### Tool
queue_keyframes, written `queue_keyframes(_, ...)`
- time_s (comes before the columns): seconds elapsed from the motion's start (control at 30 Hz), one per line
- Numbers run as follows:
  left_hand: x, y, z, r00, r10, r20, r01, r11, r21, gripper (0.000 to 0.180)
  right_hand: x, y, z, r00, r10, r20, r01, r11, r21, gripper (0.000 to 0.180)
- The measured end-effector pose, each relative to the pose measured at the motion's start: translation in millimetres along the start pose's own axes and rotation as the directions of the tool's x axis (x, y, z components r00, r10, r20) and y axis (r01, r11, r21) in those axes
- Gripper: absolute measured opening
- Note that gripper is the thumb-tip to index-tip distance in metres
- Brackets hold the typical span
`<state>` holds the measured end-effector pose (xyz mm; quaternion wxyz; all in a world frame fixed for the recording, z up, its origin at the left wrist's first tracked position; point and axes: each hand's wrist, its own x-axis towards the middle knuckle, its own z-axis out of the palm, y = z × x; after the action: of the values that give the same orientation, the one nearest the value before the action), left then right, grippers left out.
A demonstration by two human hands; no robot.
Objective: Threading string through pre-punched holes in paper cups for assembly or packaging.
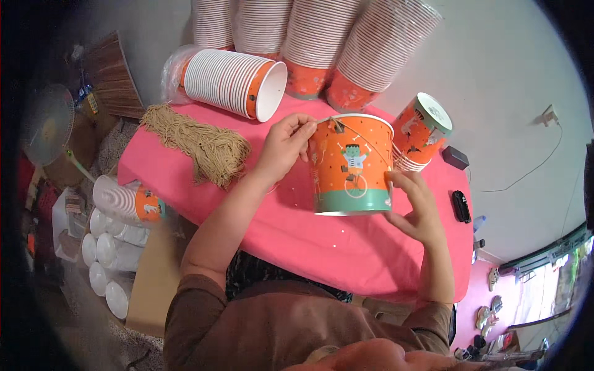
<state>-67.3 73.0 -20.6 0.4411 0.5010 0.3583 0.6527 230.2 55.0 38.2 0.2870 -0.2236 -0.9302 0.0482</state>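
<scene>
An orange paper bucket [352, 164] with a green base band and a cartoon figure is held above the pink-covered table. A thin cord [368, 137] runs slantwise across its front from the upper left rim. My left hand [289, 142] pinches the rim at that side, closed around the cord's end. Against the bucket's lower right side is my right hand [416, 207], its fingers curved and its thumb near the bottom edge. A bundle of tan cords [201, 145] lies left of my left hand. Behind my right hand, an upside-down orange bucket [423, 120] tops a short stack.
Tall stacks of nested buckets [322, 37] line the wall, and another stack [235, 83] lies sideways on the pink cloth [297, 247]. A black box [456, 157] and a black object [461, 206] sit at the right edge. More white cups [117, 298] fill a carton at lower left.
</scene>
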Motion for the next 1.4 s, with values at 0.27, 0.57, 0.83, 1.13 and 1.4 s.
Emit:
queue_keyframes(0.27, -5.4, -29.1, -1.4, 1.0, 0.003, 0.02, -0.006, 0.991, 0.137, 0.019, 30.8, 55.2, -74.9, 0.763, 0.551, -0.34, -0.411, 0.818, 0.403, 0.04)
queue_keyframes(0.57, -6.8, -66.7, -3.7, 0.979, -0.199, 0.034, 0.192, 0.97, 0.15, 0.016, 75.7, 163.3, -180.5, 0.592, 0.786, -0.179, -0.65, 0.597, 0.47, 0.06)
queue_keyframes(0.83, -8.6, -74.4, -12.0, 0.968, -0.244, 0.053, 0.231, 0.956, 0.18, 0.014, 82.0, 213.6, -151.4, 0.523, 0.847, -0.096, -0.708, 0.494, 0.505, 0.059)
queue_keyframes(1.13, -7.5, -71.8, -6.1, 0.961, -0.27, 0.067, 0.248, 0.941, 0.23, 0.014, 60.0, 235.4, -115.4, 0.4, 0.915, -0.056, -0.776, 0.371, 0.511, 0.048)
queue_keyframes(1.4, -7.9, -70.8, -5.2, 0.958, -0.272, 0.096, 0.243, 0.941, 0.236, 0.014, 42.2, 245.6, -93.8, 0.426, 0.904, -0.03, -0.79, 0.388, 0.475, 0.041)
